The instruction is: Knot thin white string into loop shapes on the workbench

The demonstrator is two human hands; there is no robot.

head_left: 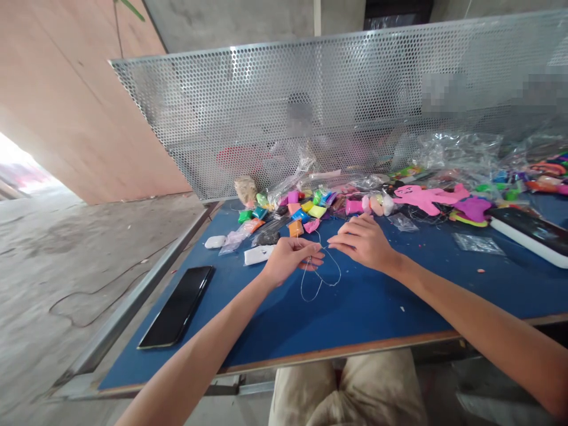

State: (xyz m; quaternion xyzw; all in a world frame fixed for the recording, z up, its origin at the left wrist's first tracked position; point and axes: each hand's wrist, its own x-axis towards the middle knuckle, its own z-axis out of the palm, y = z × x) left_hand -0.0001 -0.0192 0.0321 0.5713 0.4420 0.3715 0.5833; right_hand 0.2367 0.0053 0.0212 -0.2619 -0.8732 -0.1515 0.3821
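A thin, pale string [339, 278] hangs in loose loops between my two hands, above the blue tabletop [355, 319]. My left hand [293, 258] pinches part of it between thumb and fingers. To the right, my right hand [361, 241] has its fingertips pressed together on another part of the string, close to the left fingertips. Just beyond the hands lie several small colourful packets, among them an orange packet [296, 229] and a pink one [312, 225]. A white block-like item [258, 255] sits beside my left wrist.
A black phone [177, 307] lies at the left. An upright perforated metal panel [266, 106] borders the table's back. Pink cut-out figure [428, 198], clear plastic bags [461, 148] and a black-and-white case [532, 234] are at the right. A small clear bag [478, 244] lies nearer.
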